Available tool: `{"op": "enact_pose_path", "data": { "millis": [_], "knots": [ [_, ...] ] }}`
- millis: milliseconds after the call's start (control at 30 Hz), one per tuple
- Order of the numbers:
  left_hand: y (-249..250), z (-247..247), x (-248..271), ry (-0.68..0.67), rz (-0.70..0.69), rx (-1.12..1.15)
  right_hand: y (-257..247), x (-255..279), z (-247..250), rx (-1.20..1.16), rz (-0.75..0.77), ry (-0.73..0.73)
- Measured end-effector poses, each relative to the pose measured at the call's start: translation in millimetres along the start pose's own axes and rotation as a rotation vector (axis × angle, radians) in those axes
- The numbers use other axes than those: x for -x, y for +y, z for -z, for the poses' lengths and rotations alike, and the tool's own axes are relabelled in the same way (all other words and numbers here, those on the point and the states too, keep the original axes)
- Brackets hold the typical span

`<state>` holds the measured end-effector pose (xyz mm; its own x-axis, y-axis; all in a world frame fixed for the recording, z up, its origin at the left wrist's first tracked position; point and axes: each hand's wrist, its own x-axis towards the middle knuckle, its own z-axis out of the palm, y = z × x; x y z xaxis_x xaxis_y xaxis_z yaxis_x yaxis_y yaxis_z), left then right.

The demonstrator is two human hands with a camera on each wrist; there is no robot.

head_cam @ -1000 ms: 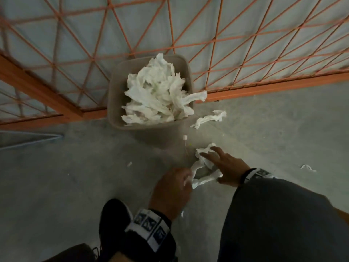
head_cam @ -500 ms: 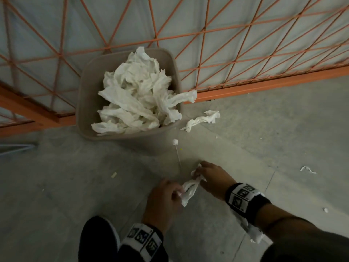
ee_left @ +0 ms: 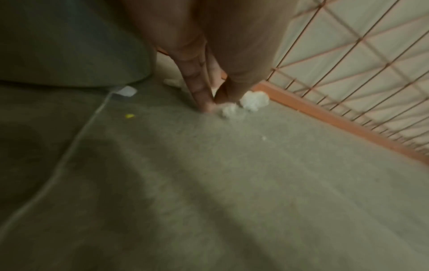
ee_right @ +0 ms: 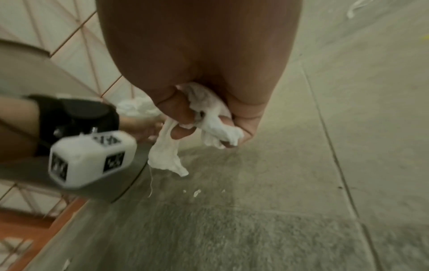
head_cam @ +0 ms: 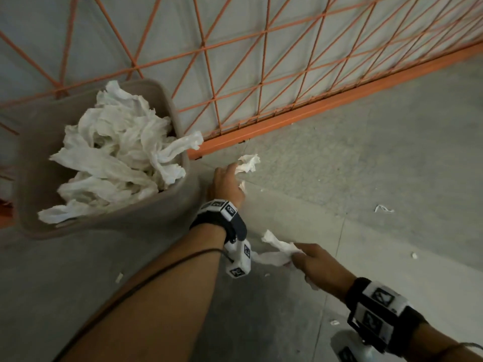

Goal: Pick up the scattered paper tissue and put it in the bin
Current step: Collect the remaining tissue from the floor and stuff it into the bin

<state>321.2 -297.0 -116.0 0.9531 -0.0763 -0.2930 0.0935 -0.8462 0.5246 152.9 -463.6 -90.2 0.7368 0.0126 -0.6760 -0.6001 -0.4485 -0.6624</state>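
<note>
Left hand, now stretched past the bin's near corner, fingertips pinching a crumpled tissue wad on the concrete floor beside the orange rail; half a second ago, down beside the right hand over one shared piece. Right hand, fingers curled tight round that long twisted tissue, one end dangling loose, held low and clear of the floor. Beyond the hands, the grey bin heaped with tissue, one strip drooping over its rim. Farther right, a small torn strip and several flecks lying well apart on the floor. By the look of it, a two-handed gather: one piece secured, a second just seized, both yet to be dropped in, then the far strip left to fetch. Overfull bin likely to shed pieces when topped up.
</note>
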Motion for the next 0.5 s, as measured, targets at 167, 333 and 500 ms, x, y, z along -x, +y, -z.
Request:
{"op": "enact_pose_path", "data": {
  "millis": [167, 333, 500],
  "knots": [
    [-20.9, -3.7, 29.9, -0.023, -0.032, -0.179, -2.3, 5.4, 1.5, -0.105, -0.131, -0.005],
    [-20.5, -7.1, 43.4, 0.086, -0.119, -0.118, -12.3, -4.5, -2.4, -0.025, -0.082, 0.099],
    [-1.0, -10.3, 8.6, -0.094, -0.084, -0.206, -2.2, -12.5, -4.0, -0.001, -0.009, 0.09]
  ]
}}
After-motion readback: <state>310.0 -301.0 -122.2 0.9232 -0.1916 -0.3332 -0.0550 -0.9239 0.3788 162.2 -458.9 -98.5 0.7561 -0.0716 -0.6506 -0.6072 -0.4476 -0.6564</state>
